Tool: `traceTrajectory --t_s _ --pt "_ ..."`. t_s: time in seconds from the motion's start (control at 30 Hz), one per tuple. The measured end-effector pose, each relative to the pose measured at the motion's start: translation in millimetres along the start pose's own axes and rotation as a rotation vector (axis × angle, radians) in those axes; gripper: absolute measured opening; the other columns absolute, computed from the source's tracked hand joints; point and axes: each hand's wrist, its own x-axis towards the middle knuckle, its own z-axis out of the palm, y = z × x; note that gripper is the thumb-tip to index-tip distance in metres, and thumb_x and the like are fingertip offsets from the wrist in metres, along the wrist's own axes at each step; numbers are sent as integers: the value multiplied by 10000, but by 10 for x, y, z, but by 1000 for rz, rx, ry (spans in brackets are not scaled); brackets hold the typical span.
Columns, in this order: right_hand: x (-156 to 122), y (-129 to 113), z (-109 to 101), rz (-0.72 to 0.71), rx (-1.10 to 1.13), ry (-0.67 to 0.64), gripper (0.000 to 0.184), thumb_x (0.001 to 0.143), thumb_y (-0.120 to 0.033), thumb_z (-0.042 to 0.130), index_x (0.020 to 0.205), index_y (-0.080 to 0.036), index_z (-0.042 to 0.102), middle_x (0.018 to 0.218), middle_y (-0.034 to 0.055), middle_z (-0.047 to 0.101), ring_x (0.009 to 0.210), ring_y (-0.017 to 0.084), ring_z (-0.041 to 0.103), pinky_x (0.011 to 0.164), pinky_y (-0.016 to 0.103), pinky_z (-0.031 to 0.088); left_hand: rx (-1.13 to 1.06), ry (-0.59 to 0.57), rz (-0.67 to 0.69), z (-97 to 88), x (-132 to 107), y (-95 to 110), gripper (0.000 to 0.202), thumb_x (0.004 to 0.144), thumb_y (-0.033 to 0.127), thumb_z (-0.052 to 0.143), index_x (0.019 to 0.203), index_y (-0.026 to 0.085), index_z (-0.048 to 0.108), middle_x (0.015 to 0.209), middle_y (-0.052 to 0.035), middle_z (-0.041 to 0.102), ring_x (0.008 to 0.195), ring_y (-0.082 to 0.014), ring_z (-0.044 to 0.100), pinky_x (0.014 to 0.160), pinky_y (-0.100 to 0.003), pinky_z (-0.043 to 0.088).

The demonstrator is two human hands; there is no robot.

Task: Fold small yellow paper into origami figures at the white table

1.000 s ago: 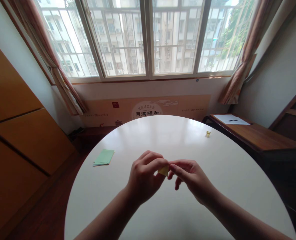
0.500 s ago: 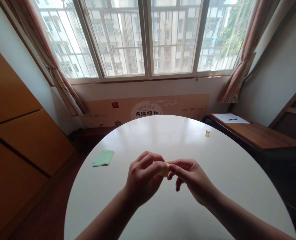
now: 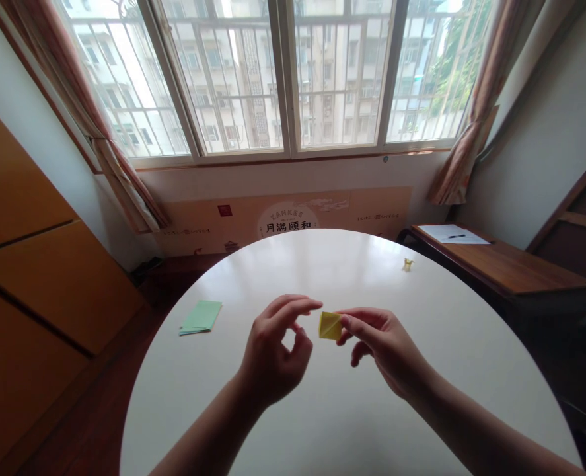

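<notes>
A small square of folded yellow paper, with a diagonal crease across it, is held above the table. My right hand pinches its right edge between thumb and fingers. Just left of the paper is my left hand, its thumb and index finger apart with nothing between them. That hand does not touch the paper. Both hands are over the middle of the round white table.
Green paper sheets lie stacked at the table's left. A small folded yellow paper piece stands near the far right edge. Beyond it, a wooden bench bears a white sheet and a pen.
My left hand has let go of the yellow paper and moved slightly left, fingers parting. The paper stays in my right hand and now shows its square face.
</notes>
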Motion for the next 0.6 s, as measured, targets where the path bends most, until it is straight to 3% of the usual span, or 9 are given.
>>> traceTrajectory --t_s 0.13,0.23,0.4,0.6 --pt "11 -15 -42 -110 -122 6 316 806 -417 744 976 -155 794 772 106 734 712 209 647 452 243 514 -176 -100 -370 12 27 -17 188 877 235 591 995 164 720 921 -77 725 790 -191 672 557 -248 555" --pt "0 -23 -43 -152 -197 -9 312 828 -423 716 970 -156 795 803 108 747 695 210 653 454 261 523 -280 -238 -516 43 30 -11 232 854 344 660 917 141 752 812 -78 734 692 -179 650 506 -234 535" --pt "-3 1 -39 -149 -210 -16 329 830 -432 718 980 -146 782 857 116 764 655 196 663 464 263 531 -416 -250 -672 118 22 16 206 811 320 699 835 122 752 698 -60 710 597 -144 606 440 -194 491" --pt "-5 23 -23 -122 -129 10 333 796 -435 757 962 -147 770 817 116 757 721 228 683 444 250 520 -460 -203 -704 131 28 17 209 796 321 708 810 117 754 648 -49 694 552 -121 580 437 -182 471"
